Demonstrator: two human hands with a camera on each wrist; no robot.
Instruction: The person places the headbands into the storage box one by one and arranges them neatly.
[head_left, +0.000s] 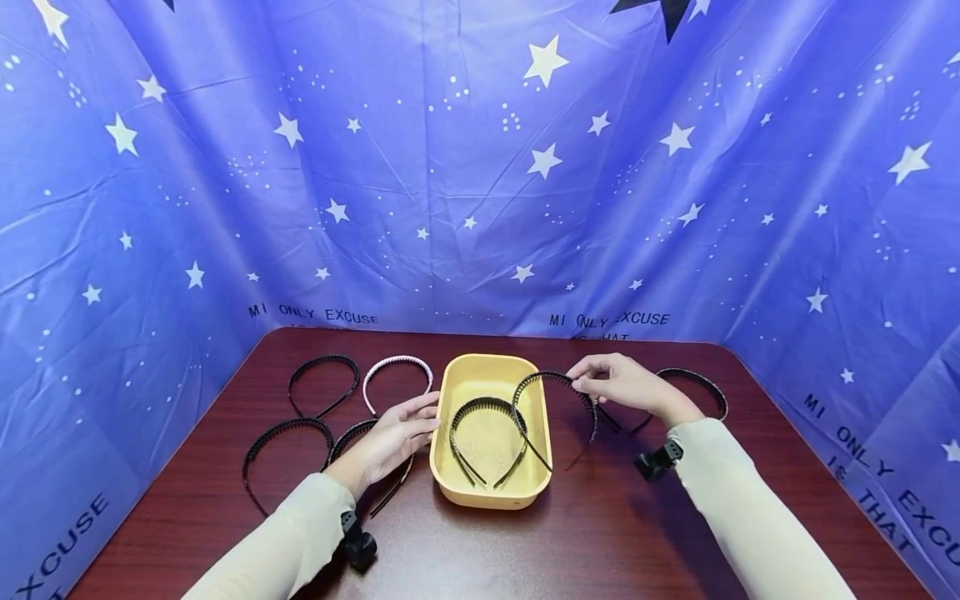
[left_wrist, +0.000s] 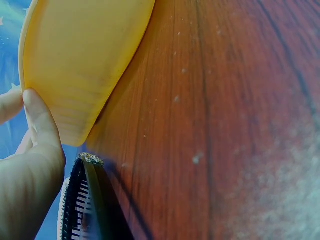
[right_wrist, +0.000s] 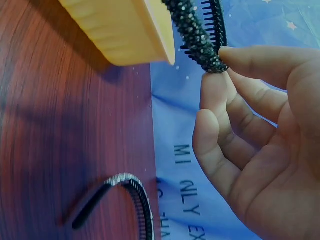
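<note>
My right hand (head_left: 618, 383) pinches a black glittery toothed headband (head_left: 551, 375) between thumb and fingertips. That headband is raised at the right rim of a yellow box (head_left: 491, 497), one arm slanting over the inside and the other outside. Black toothed headbands (head_left: 487, 402) lie inside the box; overlap hides how many. With fairly straight fingers, my left hand (head_left: 393, 437) touches the box's left side near the rim. In the left wrist view, its fingertips (left_wrist: 37, 107) meet the yellow outer wall (left_wrist: 85, 60). Below that hand is another black headband (left_wrist: 87, 195).
Left of the box lie a pink-white headband (head_left: 397, 361) and black headbands (head_left: 324, 360), one partly under my left forearm. On the right is a black headband with a silvery outer face (head_left: 708, 383), partly behind my right hand. Starred blue cloth (head_left: 480, 208) surrounds the brown table (head_left: 600, 533).
</note>
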